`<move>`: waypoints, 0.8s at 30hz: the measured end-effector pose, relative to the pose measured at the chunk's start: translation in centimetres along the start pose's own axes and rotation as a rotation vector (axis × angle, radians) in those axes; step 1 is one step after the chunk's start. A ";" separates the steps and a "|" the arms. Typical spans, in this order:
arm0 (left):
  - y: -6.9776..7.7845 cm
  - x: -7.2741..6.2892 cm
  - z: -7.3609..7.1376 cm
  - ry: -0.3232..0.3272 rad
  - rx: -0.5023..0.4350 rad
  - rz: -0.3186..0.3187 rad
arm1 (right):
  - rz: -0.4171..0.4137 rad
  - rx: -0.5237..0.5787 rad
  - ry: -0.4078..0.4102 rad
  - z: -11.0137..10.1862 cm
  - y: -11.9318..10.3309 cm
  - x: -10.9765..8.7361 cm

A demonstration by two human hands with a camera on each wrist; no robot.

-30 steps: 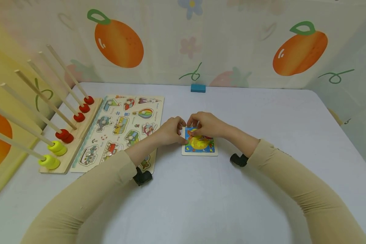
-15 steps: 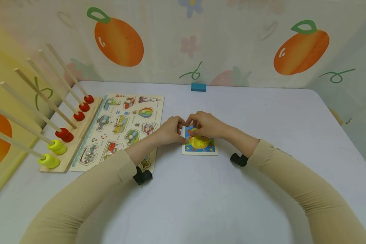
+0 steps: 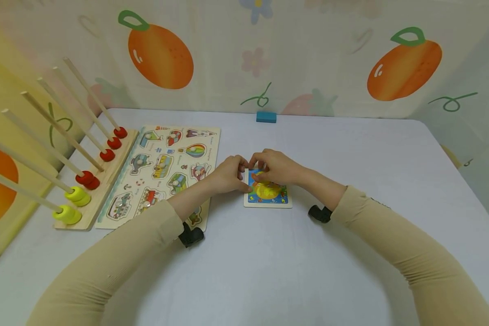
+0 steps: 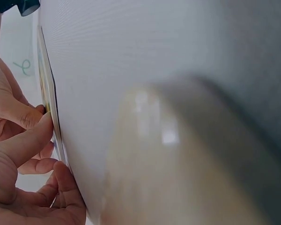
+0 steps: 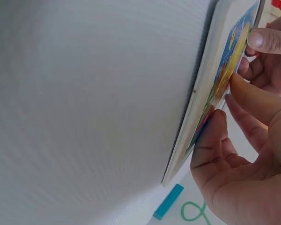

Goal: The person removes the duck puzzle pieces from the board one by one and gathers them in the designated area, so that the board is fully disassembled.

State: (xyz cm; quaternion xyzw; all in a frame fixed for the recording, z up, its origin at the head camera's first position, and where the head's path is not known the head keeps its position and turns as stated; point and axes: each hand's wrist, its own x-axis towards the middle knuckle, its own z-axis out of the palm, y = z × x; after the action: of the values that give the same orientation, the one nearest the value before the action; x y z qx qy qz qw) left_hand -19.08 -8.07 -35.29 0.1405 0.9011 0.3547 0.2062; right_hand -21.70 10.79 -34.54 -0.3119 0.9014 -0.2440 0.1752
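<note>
A small square jigsaw puzzle (image 3: 268, 192) lies flat in its pale frame on the white table, its picture mostly yellow on blue. My left hand (image 3: 228, 174) holds its left side, thumb on the near part of the edge and curled fingers by the far corner. From the right, my right hand (image 3: 280, 166) grips the upper part, thumb on the picture and fingers bent at the far edge. In the right wrist view the thumb (image 5: 257, 96) presses the printed face. Both hands hide the puzzle's upper left area.
To the left lies a large wooden vehicle peg puzzle (image 3: 161, 166), partly under the left forearm. Beyond it stands a bead rack (image 3: 102, 181) with tall rods and red and yellow beads. A blue block (image 3: 266, 117) sits at the table's back edge, before a printed curtain (image 3: 309, 54).
Both hands keep nearly the same hold on the small puzzle. The right hand's fingers have shifted very slightly; the puzzle stays in place.
</note>
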 end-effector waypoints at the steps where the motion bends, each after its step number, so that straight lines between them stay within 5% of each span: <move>1: 0.0 0.0 0.0 0.000 0.000 0.001 | 0.001 -0.002 0.000 0.0 0.0 0.0; 24: -0.1 0.1 0.0 0.000 -0.005 0.013 | 0.018 0.009 0.006 0.2 -0.1 0.0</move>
State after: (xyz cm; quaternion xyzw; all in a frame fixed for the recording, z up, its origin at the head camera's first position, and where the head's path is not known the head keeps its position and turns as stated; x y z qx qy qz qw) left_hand -19.15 -8.10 -35.42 0.1461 0.8993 0.3580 0.2043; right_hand -21.55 10.65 -34.68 -0.3020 0.9036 -0.2474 0.1763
